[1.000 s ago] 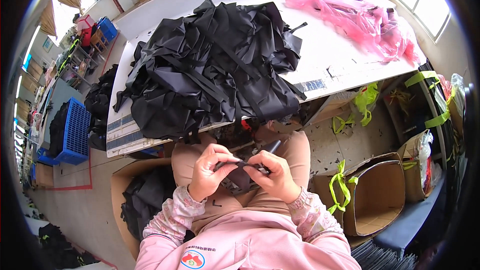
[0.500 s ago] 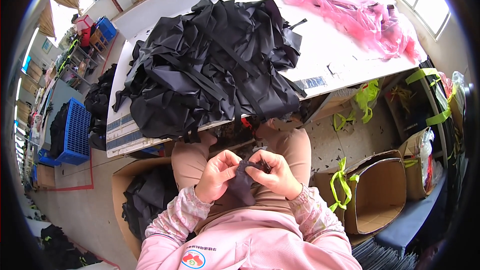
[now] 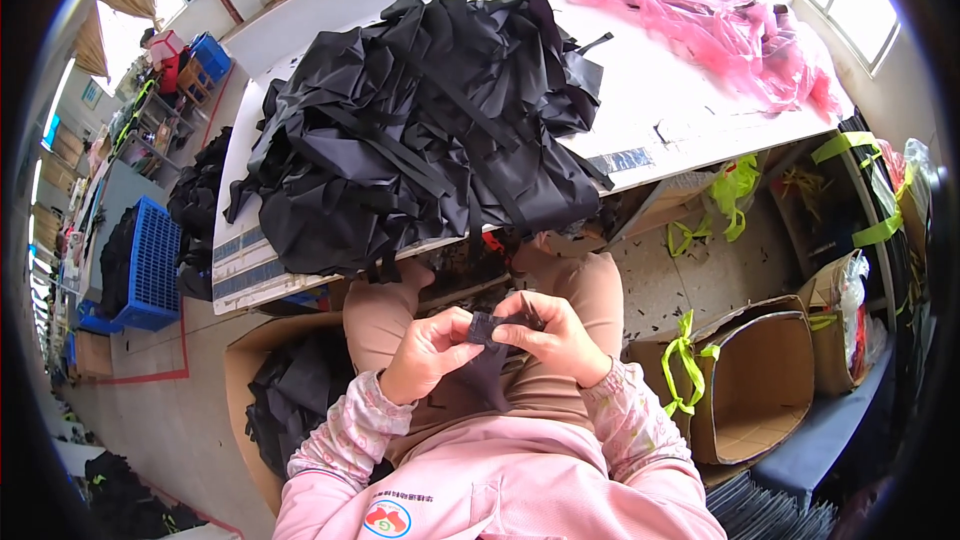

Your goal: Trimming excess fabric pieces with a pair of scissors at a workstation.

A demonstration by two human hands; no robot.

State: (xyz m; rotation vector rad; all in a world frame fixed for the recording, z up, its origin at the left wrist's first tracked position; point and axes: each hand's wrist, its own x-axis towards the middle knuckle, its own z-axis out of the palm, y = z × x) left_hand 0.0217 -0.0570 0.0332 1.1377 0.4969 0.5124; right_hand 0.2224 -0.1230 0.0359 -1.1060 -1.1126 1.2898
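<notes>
Above my lap, a small black fabric piece [image 3: 481, 378] hangs between both hands. My left hand [image 3: 430, 350] is closed, pinching the folded end of a black strap [image 3: 483, 327] on that piece between thumb and fingers. Close beside it, my right hand [image 3: 553, 338] is closed too, gripping the strap's other side with thumb and forefinger. A dark, narrow, pointed thing [image 3: 532, 312] sticks up among the right fingers; its kind is hard to make out. Beyond my knees, a large heap of black fabric pieces [image 3: 430, 130] with straps lies on the white table [image 3: 660, 140].
Pink plastic bags [image 3: 720, 30] lie at the table's far right. An open cardboard box [image 3: 760, 395] stands at my right, and one with black fabric [image 3: 240, 370] at my left. A blue crate [image 3: 152, 265] sits further left. Black scraps litter the floor.
My fingers have shifted on the strap, which now shows as a flat folded end between the hands. The right hand has tilted slightly upward. The heap has not moved.
</notes>
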